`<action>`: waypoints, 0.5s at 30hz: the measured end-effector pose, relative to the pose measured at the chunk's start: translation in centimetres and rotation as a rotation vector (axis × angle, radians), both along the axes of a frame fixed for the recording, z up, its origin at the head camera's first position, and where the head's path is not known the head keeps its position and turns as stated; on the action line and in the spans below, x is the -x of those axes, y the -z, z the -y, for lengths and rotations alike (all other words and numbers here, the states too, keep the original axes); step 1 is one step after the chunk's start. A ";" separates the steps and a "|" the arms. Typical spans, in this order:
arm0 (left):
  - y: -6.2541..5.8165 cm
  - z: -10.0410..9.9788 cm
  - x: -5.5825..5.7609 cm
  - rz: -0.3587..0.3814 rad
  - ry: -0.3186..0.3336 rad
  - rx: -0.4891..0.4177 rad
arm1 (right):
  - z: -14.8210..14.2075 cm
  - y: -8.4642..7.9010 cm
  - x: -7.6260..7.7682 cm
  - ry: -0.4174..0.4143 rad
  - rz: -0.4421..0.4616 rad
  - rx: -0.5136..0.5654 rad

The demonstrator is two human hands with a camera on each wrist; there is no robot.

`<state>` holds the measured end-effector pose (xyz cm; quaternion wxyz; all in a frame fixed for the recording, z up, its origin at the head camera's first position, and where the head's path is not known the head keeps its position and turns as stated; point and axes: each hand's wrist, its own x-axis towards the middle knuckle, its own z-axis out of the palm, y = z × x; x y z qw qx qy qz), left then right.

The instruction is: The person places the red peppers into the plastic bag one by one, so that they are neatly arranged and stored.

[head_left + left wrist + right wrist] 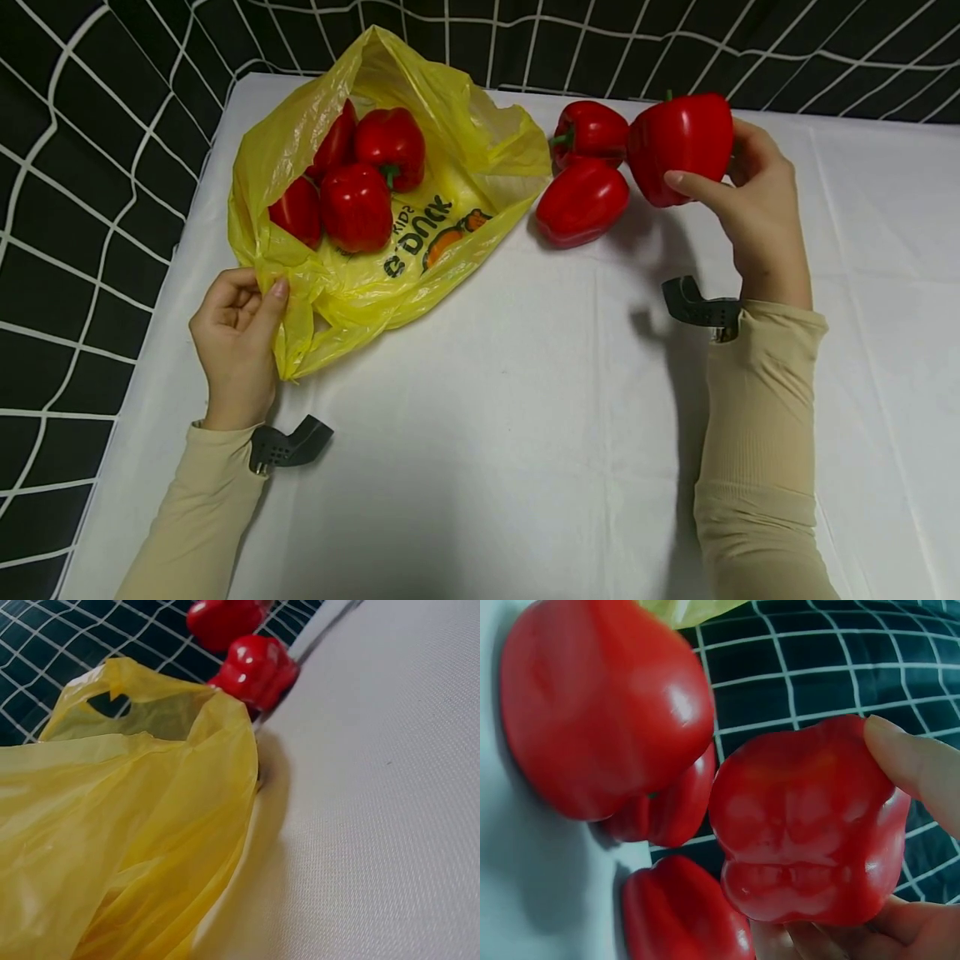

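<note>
My left hand [236, 342] pinches the near-left edge of a yellow plastic bag [262, 183] between thumb and fingers. Several red bell peppers [356, 208] lie inside the bag, partly covered by its left side. In my right hand [765, 208] is another red bell pepper [681, 150], gripped from its right side, stem up and raised above the table. Its lobed base [802, 832] faces the right wrist camera. The left wrist view shows the yellow bag wall [172, 840], but the left hand is out of that view.
Between the bag and the held pepper lie a red pepper on its side [583, 204] and one behind it [592, 133]. The right wrist view shows a further red pepper [682, 915]. White cloth [487, 433] covers the table; black, white-netted walls [75, 250] border the left and back.
</note>
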<state>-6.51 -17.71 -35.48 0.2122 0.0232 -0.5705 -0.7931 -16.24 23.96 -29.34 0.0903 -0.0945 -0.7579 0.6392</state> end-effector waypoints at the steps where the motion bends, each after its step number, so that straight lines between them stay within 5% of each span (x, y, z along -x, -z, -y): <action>1: 0.0 0.0 0.0 0.000 0.000 0.000 | 0.1 -0.1 0.0 -0.003 -0.012 0.014; 15: 0.0 0.0 0.0 0.005 0.001 0.002 | 1.3 -1.8 -0.9 -0.010 -0.101 0.106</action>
